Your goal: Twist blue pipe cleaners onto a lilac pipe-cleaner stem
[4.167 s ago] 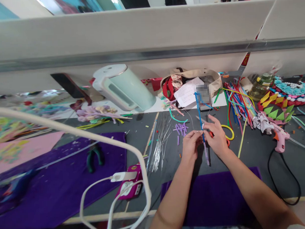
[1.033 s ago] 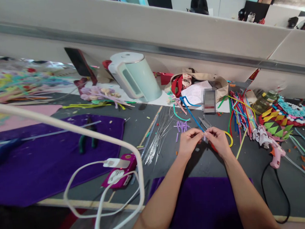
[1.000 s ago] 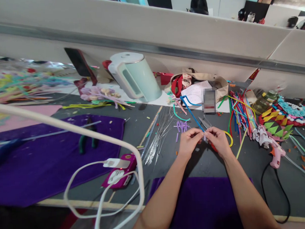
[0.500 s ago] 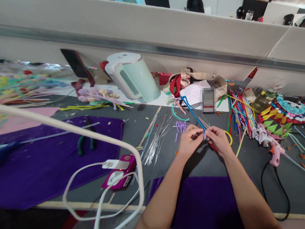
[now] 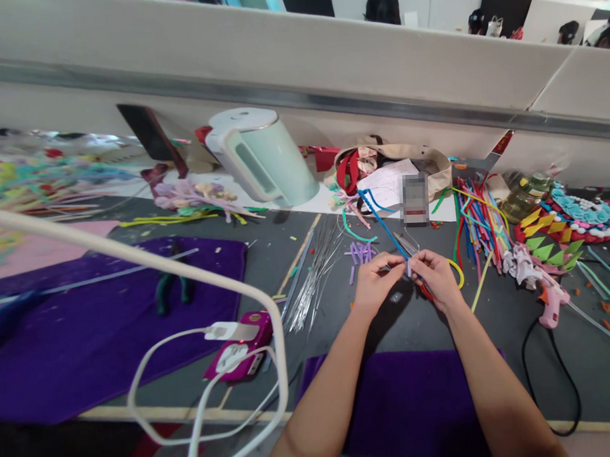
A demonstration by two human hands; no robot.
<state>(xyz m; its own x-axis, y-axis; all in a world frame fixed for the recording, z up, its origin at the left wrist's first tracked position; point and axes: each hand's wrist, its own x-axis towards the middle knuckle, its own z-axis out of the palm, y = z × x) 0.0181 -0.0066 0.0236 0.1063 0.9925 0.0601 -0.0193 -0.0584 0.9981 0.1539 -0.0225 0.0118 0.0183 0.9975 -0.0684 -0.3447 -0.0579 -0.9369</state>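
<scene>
Over the dark table, my left hand [image 5: 379, 282] and my right hand [image 5: 437, 277] meet with fingertips pinched close together. Between them runs a blue pipe cleaner [image 5: 382, 222], its doubled far end slanting up and to the left. My left fingers close on its near end. A short purple pipe cleaner piece [image 5: 410, 268] shows at my right fingertips, against the blue stem. Under my hands lie scissors [image 5: 403, 244], blades pointing away, red handle mostly covered. Left of my left hand is a small pile of cut purple pieces [image 5: 360, 252].
Thin metal wires [image 5: 314, 281] lie left of my hands. Further left are pliers [image 5: 164, 293] and a magenta power socket [image 5: 244, 360] with a white cable [image 5: 200, 255] crossing in front. A kettle [image 5: 270, 156] stands behind. Right are bundled pipe cleaners [image 5: 479, 216] and a pink glue gun [image 5: 554, 303].
The left fingers have shifted slightly around the blue pipe cleaner near the purple piece. The view has tilted a little; other objects stay put.
</scene>
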